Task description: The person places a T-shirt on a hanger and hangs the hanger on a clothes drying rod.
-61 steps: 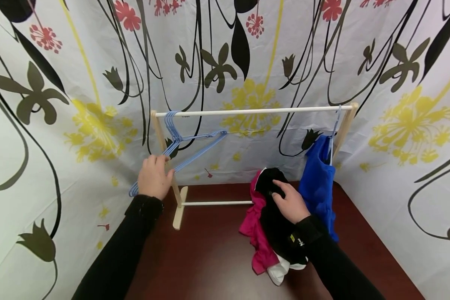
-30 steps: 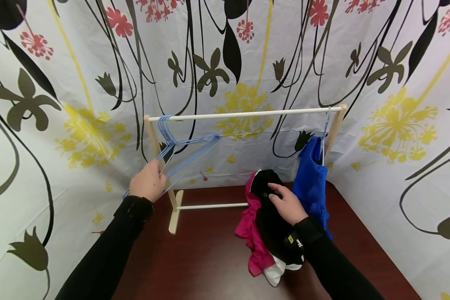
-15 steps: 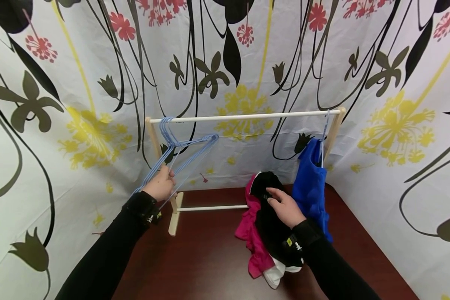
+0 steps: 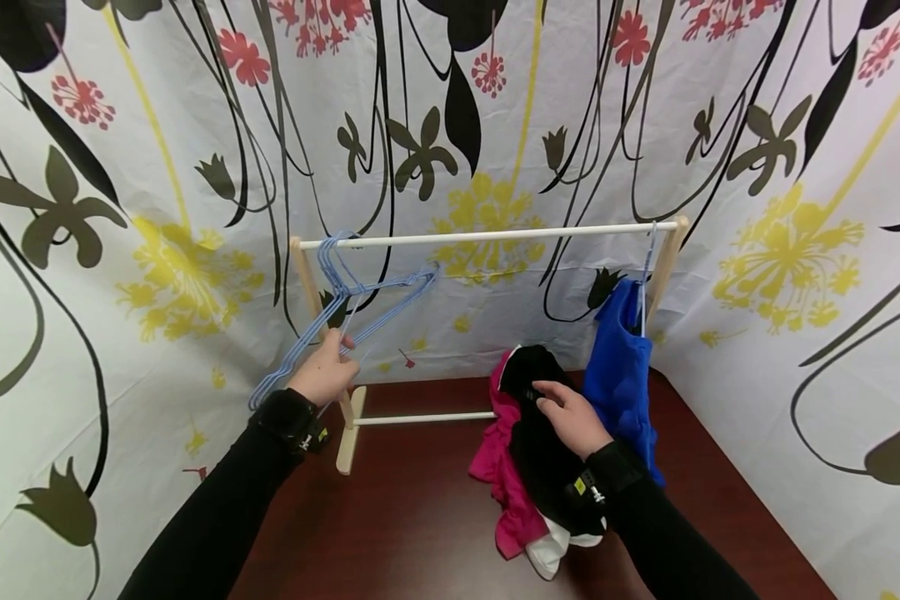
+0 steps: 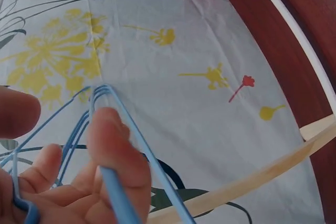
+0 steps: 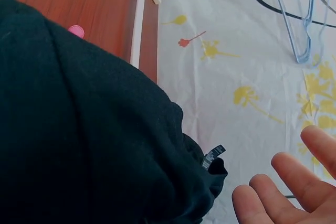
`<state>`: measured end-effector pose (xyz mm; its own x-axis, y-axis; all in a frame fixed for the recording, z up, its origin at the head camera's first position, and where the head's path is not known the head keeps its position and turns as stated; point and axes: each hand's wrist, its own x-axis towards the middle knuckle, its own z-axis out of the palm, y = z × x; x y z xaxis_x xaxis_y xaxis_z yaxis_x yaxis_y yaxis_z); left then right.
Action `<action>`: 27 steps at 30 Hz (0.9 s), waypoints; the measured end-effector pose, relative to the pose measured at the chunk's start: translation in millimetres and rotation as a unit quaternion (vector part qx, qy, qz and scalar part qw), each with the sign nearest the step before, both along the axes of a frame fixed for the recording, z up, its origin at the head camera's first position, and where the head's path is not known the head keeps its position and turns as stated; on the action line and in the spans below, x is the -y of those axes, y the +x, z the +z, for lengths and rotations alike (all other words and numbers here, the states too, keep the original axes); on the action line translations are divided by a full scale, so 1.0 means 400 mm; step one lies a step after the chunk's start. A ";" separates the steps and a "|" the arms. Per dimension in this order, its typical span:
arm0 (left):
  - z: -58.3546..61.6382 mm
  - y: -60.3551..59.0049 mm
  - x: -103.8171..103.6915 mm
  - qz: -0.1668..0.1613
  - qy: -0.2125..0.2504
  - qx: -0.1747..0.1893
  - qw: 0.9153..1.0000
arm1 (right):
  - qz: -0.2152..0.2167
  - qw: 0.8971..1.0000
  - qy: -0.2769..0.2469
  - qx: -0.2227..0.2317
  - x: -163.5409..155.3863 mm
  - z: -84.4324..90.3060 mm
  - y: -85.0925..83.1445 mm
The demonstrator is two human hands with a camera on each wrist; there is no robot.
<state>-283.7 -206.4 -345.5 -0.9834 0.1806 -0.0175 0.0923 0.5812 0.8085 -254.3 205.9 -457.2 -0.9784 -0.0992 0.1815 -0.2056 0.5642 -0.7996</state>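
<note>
The left hand (image 4: pixel 321 375), reaching forward in a black sleeve (image 4: pixel 228 492), has its fingers curled round one of several slim, smooth blue hangers (image 4: pixel 342 293); their hooks bunch on the slender white bar (image 4: pixel 487 237) above it, their angled shoulders spreading to either side. Just behind that hand, a pale wooden post (image 4: pixel 305 271) meets a flat, round-ended foot (image 4: pixel 351 432). A thin lower rod (image 4: pixel 420 417) reaches from there toward the right hand (image 4: pixel 572 417). Between the hands, open room lies under the bar and over the glossy, dark red table (image 4: pixel 390 517). Just left of the right hand, crumpled pink cloth (image 4: pixel 508 492) and white fabric (image 4: pixel 549 552) edge out from a soft, matte black garment (image 4: pixel 543 454). The right hand is loosely spread above it, fingers lightly bent and holding nothing; whether it touches is unclear. Just right, a blue garment (image 4: pixel 621 358) hangs in folds near the table's slanting edge.
</note>
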 end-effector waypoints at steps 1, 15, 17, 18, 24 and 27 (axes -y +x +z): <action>-0.001 0.001 -0.001 0.003 -0.007 -0.011 1.000 | 0.002 1.000 0.002 -0.002 -0.002 -0.001 0.000; -0.038 0.068 -0.041 -0.004 0.026 -0.055 0.998 | -0.017 1.000 -0.004 -0.001 -0.021 -0.016 -0.003; -0.050 0.081 -0.049 -0.012 0.040 -0.045 0.998 | -0.020 1.000 -0.006 0.001 -0.023 -0.017 -0.002; -0.056 0.086 -0.053 -0.015 0.048 -0.039 0.998 | -0.020 1.000 -0.006 0.001 -0.023 -0.017 -0.002; -0.087 0.107 -0.069 -0.030 0.063 -0.018 0.997 | -0.023 1.000 -0.007 0.004 -0.021 -0.021 -0.004; -0.110 0.110 -0.075 -0.037 0.057 -0.012 0.998 | -0.027 1.000 -0.009 0.006 -0.016 -0.022 -0.005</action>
<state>-239.8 -176.2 -389.5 -0.9674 0.2513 0.0314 0.1518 0.4759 0.8663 -256.3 212.5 -466.1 -0.9845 -0.0432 0.1702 -0.1649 0.5595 -0.8122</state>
